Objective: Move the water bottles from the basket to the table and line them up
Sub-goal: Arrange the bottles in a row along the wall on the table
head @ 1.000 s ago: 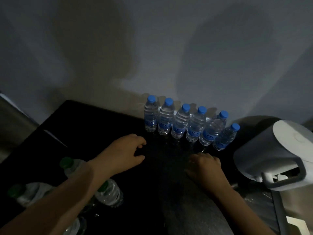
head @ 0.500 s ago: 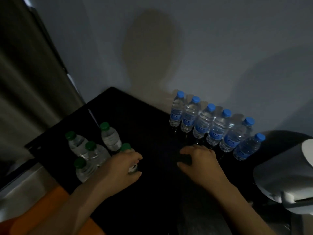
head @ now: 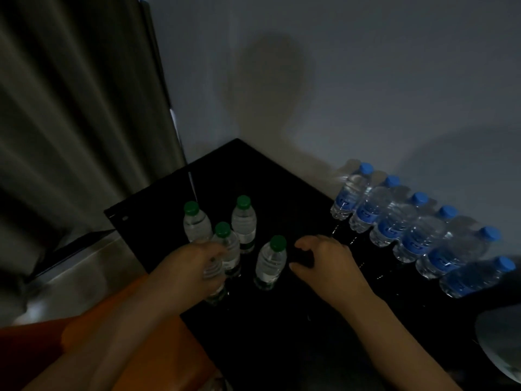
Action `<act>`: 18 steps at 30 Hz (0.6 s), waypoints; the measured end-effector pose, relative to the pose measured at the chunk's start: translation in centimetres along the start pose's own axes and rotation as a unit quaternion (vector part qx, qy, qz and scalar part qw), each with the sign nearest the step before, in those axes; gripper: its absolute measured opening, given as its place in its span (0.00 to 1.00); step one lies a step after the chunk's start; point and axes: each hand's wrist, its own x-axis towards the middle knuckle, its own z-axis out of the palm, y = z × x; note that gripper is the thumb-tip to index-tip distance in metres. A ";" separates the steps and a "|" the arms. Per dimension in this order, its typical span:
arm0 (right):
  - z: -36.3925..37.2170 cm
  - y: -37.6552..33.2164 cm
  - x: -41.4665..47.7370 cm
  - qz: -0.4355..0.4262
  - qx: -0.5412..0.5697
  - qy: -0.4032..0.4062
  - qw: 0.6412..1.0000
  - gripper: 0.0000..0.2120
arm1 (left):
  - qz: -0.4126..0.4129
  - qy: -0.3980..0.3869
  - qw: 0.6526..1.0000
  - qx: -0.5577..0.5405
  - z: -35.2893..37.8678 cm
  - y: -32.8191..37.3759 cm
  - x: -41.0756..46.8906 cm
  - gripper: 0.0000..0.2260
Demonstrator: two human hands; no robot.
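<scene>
Several blue-capped water bottles (head: pixel 389 221) stand in a slanted row on the black table (head: pixel 248 167), along the wall at the right. Left of them is a loose group of green-capped bottles (head: pixel 244 221). My left hand (head: pixel 191 266) is wrapped around the upper part of one bottle of that group (head: pixel 215 289); its cap is hidden and its base shows below my fingers. My right hand (head: pixel 329 263) hovers over the table with curled, parted fingers and holds nothing. It is just right of a lone green-capped bottle (head: pixel 270 263).
An orange object (head: pixel 158 342) sits below the table's near left edge, under my left forearm. A pale rounded appliance (head: pixel 499 345) is at the far right edge. A grey curtain (head: pixel 70 108) hangs at the left, and the wall is right behind the table.
The view has swung left. My left hand went from the table's middle to the green-capped group and closed on one bottle. My right hand shifted left, away from the blue-capped row.
</scene>
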 end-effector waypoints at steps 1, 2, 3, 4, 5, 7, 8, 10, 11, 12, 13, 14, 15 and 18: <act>0.2 -0.5 0.3 0.003 0.006 -0.003 1.000 0.21 | -0.004 0.002 1.000 -0.005 -0.4 -0.6 -0.1 0.19; 0.4 -0.9 0.6 0.004 0.014 -0.005 1.000 0.22 | -0.004 0.006 1.000 -0.007 -0.7 -1.2 -0.1 0.19; 0.7 -1.3 0.9 0.004 0.021 -0.006 1.000 0.22 | -0.001 0.012 1.000 -0.009 -1.0 -1.8 -0.1 0.19; 0.9 -1.6 1.2 0.003 0.025 -0.008 1.000 0.23 | 0.001 0.015 1.000 -0.011 -1.2 -2.4 -0.1 0.18; 1.0 -1.8 1.6 0.002 0.028 -0.011 1.000 0.24 | 0.003 0.017 1.000 -0.012 -1.4 -3.0 -0.1 0.18; 1.4 -2.2 2.2 0.001 0.024 -0.024 0.999 0.26 | 0.006 0.017 1.000 -0.012 -1.6 -3.9 -0.1 0.17; 1.6 -2.4 2.5 0.001 0.019 -0.031 0.999 0.27 | 0.007 0.015 1.000 -0.012 -1.7 -4.3 -0.1 0.17; 1.9 -2.6 3.0 0.002 0.007 -0.043 0.999 0.28 | 0.007 0.012 1.000 -0.011 -1.7 -4.7 0.0 0.18; 2.0 -2.7 3.2 0.003 0.000 -0.050 0.999 0.28 | 0.007 0.009 1.000 -0.010 -1.6 -4.9 0.0 0.19; 2.2 -2.7 3.3 0.004 -0.006 -0.056 0.998 0.27 | 0.007 0.005 1.000 -0.010 -1.6 -5.1 0.1 0.19; 2.4 -2.7 3.4 0.005 -0.008 -0.060 0.998 0.27 | 0.009 0.003 1.000 -0.011 -1.5 -5.2 0.2 0.19; 2.5 -2.7 3.4 0.007 -0.008 -0.063 0.998 0.27 | 0.011 0.001 1.000 -0.010 -1.4 -5.4 0.3 0.19; 2.7 -2.7 3.3 0.008 -0.006 -0.063 0.998 0.26 | 0.015 -0.001 1.000 -0.010 -1.2 -5.5 0.4 0.20; 3.1 -2.7 3.2 0.012 -0.010 -0.054 0.998 0.27 | 0.028 -0.004 1.000 -0.013 -0.9 -5.7 0.9 0.19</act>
